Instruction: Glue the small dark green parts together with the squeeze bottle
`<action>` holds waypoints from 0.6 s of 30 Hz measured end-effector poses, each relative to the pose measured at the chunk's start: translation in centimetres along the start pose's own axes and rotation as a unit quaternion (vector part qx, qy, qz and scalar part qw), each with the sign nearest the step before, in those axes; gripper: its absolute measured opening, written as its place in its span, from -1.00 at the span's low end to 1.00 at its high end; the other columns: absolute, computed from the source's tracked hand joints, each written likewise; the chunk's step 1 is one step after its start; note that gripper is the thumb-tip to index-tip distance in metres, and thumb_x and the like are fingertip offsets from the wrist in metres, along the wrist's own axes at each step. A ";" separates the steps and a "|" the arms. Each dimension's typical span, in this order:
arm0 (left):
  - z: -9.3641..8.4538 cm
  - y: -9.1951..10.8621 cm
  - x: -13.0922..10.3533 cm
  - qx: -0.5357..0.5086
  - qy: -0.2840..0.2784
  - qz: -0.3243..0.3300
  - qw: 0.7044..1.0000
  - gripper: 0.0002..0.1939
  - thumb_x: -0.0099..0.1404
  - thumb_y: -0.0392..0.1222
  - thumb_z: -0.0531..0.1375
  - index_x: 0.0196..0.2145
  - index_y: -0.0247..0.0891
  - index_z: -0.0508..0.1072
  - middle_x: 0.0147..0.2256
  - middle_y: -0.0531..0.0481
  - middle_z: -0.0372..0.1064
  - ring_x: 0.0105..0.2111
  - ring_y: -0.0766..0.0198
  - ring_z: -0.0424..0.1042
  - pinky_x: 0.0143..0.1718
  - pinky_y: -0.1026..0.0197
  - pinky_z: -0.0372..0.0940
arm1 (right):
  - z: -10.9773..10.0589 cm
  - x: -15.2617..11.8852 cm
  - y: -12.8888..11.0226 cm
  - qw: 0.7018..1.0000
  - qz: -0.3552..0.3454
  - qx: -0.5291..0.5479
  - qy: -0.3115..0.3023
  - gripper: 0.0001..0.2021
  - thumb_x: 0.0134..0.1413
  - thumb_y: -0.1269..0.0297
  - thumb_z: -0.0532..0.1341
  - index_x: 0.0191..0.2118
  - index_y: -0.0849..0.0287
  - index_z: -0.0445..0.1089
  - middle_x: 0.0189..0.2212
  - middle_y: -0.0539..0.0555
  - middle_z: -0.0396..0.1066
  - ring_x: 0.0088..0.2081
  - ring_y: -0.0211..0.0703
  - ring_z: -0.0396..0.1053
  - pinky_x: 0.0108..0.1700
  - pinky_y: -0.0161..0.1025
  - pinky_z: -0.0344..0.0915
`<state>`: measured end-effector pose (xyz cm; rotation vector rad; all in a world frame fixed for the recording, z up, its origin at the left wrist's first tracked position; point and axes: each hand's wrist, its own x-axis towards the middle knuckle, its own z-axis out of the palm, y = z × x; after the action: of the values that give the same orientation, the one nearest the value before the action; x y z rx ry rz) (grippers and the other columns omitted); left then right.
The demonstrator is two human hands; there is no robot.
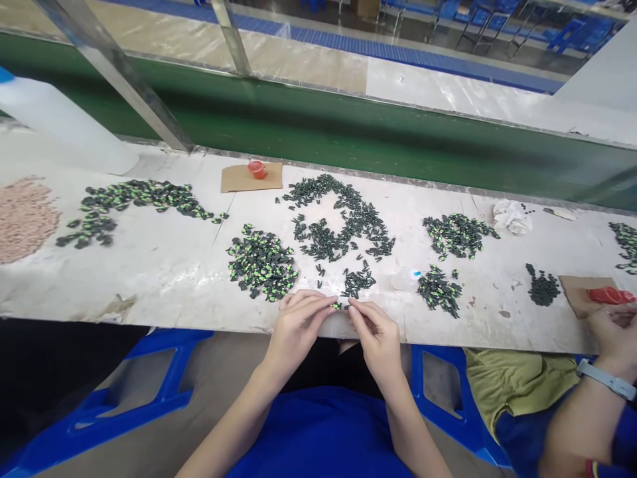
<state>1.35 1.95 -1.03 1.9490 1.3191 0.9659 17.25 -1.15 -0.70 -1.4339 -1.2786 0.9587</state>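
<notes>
Near the table's front edge, my left hand [302, 320] pinches a small black-and-green piece [336, 306] between thumb and fingers. My right hand [374, 326] is closed on the other end of it, the fingertips of both hands close together. Just beyond the fingers lies a small pile of dark pieces [357, 281]. A larger, ring-like spread of dark pieces [365, 222] is farther back. To the left of my left hand sits a heap of black-and-green pieces [261, 262].
A red cup [257, 169] stands on cardboard [233, 179] at the back. Left are a white container [64, 126] and pinkish pieces [24, 219]. On the right, a co-worker's hand [614, 332] is beside a red container [610, 295]. A clear bottle [404, 280] lies right of my hands.
</notes>
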 end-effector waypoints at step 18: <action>0.5 0.7 -0.1 -0.087 0.030 0.071 0.993 -0.80 0.27 -0.39 0.13 -0.32 -0.18 0.53 -0.45 0.02 0.52 -0.35 0.23 0.42 -0.30 0.15 0.29 | -0.6 0.0 -0.1 0.992 0.054 0.081 -0.084 -0.86 0.09 0.23 0.24 -0.36 0.15 0.52 -0.42 0.04 0.49 -0.40 -0.24 0.45 -0.35 -0.34 0.41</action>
<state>2.12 1.61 -0.75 1.9125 1.0999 1.1760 17.76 -1.25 -0.45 -1.3292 -1.2231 1.2500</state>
